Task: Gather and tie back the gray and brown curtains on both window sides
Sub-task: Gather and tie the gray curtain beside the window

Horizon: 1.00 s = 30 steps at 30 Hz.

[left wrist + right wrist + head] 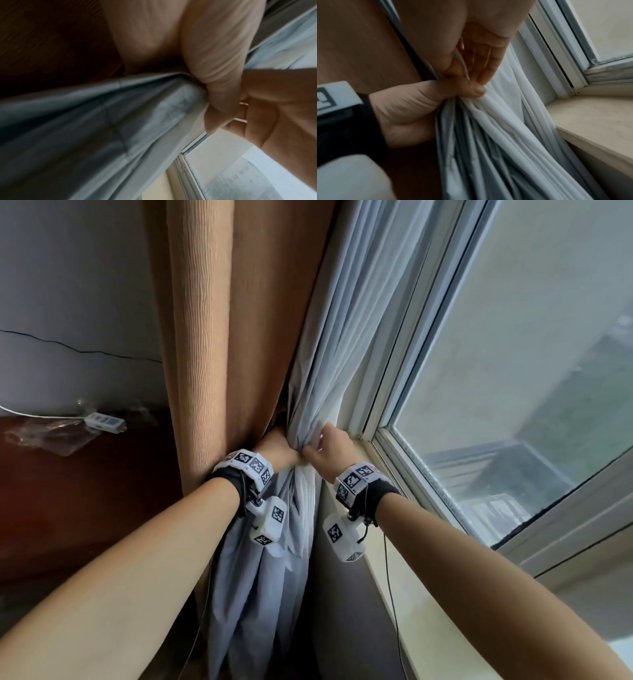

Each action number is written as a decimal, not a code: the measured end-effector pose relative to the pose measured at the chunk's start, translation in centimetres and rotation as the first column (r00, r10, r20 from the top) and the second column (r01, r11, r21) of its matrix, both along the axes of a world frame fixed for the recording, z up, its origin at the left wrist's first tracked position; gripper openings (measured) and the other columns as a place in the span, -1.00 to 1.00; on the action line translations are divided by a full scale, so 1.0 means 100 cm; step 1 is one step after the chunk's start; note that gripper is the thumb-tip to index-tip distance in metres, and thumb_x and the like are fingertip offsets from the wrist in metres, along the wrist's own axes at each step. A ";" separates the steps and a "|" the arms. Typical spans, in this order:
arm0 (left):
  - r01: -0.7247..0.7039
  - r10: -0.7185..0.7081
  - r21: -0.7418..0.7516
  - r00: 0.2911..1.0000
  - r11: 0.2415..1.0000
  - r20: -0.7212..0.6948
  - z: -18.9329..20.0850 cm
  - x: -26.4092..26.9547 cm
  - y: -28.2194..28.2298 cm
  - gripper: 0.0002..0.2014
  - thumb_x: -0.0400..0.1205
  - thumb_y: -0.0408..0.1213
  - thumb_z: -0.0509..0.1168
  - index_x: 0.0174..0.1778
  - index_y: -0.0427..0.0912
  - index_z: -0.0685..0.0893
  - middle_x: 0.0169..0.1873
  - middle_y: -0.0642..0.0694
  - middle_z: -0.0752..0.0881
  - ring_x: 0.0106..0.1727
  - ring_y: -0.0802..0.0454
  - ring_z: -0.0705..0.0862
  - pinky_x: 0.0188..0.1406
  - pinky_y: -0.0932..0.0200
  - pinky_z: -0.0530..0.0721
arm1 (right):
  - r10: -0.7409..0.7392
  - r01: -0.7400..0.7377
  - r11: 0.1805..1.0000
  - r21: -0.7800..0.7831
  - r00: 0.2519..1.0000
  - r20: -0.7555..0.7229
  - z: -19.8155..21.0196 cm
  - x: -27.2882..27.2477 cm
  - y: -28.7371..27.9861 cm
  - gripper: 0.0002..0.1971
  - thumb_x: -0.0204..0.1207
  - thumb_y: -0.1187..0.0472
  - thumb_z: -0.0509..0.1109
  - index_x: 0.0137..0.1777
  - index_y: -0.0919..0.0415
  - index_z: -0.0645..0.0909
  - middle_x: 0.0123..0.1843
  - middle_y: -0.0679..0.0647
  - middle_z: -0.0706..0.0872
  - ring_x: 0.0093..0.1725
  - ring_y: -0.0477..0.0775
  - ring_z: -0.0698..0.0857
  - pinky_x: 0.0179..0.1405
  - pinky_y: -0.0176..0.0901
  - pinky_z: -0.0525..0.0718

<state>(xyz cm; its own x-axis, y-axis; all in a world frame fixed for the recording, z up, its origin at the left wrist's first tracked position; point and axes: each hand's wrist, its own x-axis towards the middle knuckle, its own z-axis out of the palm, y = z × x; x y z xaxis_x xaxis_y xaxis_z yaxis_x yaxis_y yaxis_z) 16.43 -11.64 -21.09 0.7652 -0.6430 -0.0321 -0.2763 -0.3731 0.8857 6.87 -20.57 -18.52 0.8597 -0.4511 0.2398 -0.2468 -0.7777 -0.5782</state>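
Observation:
The gray curtain (pixel 339 330) hangs in the window corner and is bunched at sill height; its lower folds (pixel 263 583) fall loose below. To its left the brown curtain (pixel 209 344) hangs straight. My left hand (pixel 282 451) reaches in between the two curtains and grips the bunched gray fabric. My right hand (pixel 325 445) pinches the gray folds from the window side, touching the left hand. In the right wrist view the left thumb (pixel 471 91) presses on the gray curtain (pixel 489 148) under my right fingers (pixel 481 58). In the left wrist view brown cloth (pixel 211 44) bulges over my left hand (pixel 257 108).
The window glass (pixel 513 378) and its white frame are on the right, with a pale sill (pixel 431 621) below. A white power adapter (pixel 104 422) with a cord lies on a dark wooden surface (pixel 85 501) at the left. A thin cable (pixel 390 594) hangs from my right wrist.

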 end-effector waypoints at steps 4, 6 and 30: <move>0.018 -0.016 0.024 0.998 1.000 -0.059 -0.006 0.005 -0.006 -0.44 0.37 -0.18 0.50 0.28 -0.24 0.61 0.16 -0.09 0.68 0.29 -0.01 0.64 0.41 -0.01 0.57 | 0.011 -0.015 0.999 -0.037 0.995 -0.100 0.014 0.002 0.006 -0.93 0.47 0.32 0.28 -0.21 0.33 0.51 -0.22 0.26 0.67 -0.19 0.30 0.63 -0.26 -0.03 0.58; -0.053 0.053 0.006 0.998 0.999 -0.033 -0.008 0.005 0.000 -0.51 0.35 -0.24 0.59 0.19 -0.23 0.67 0.10 -0.10 0.74 0.20 -0.01 0.70 0.22 0.06 0.67 | 0.093 -0.094 0.996 -0.007 0.993 -0.073 0.017 0.002 0.002 -0.83 0.47 0.38 0.25 -0.16 0.38 0.68 -0.19 0.24 0.76 -0.13 0.26 0.71 -0.21 -0.09 0.61; -0.297 0.289 -0.108 0.954 0.949 -0.083 -0.011 0.008 0.004 -0.58 0.44 -0.20 0.55 0.18 -0.27 0.70 0.07 -0.15 0.75 0.15 -0.10 0.71 0.12 0.17 0.61 | -0.045 0.023 0.963 0.267 0.996 0.076 -0.026 0.009 -0.032 -0.82 0.33 0.19 0.38 -0.26 0.33 0.61 -0.35 0.15 0.71 -0.36 0.17 0.66 -0.29 0.06 0.71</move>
<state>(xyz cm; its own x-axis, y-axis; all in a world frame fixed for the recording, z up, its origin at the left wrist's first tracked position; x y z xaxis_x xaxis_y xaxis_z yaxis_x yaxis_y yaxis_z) 17.22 -11.24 -22.17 0.9192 -0.3930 -0.0260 -0.1106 -0.3210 0.9406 7.80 -23.81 -21.07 0.8256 -0.5365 0.1751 -0.2145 -0.5852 -0.7820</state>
